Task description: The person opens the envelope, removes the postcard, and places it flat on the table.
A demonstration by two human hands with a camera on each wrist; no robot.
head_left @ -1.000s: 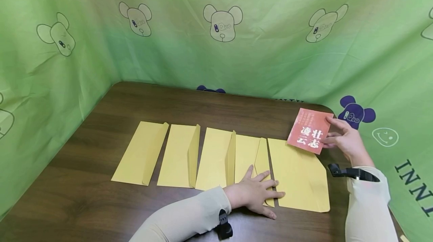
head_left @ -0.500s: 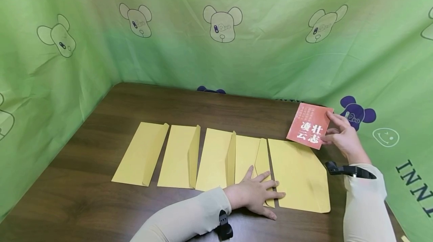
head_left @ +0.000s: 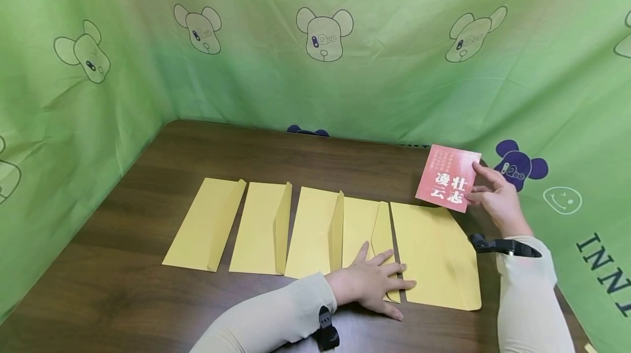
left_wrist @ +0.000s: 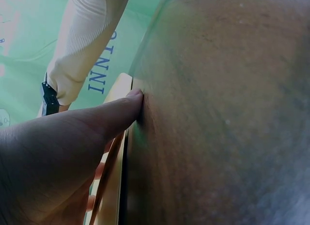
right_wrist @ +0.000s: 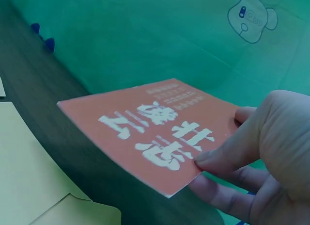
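My right hand (head_left: 500, 205) pinches a red card (head_left: 441, 171) with white characters by its right edge. In the right wrist view the thumb lies on the printed face of the card (right_wrist: 116, 148) and fingers go underneath. The card is held up at a tilt, overlapping the far edge of the rightmost yellow envelope (head_left: 434, 257), whose flap is unfolded to the right. Spread flat, my left hand (head_left: 370, 284) rests on the neighbouring envelope (head_left: 359, 216), its fingertips reaching the rightmost one's left edge. The left wrist view shows the thumb (left_wrist: 118, 111) against the table.
More yellow envelopes (head_left: 197, 221) with partly raised flaps lie to the left in a row on the brown wooden table (head_left: 123, 298). A green curtain (head_left: 325, 90) with bear-head prints stands behind and along the table's sides.
My right hand has raised the red card and moved it slightly left and away, off most of the rightmost envelope. The left hand and the envelopes have stayed in place.
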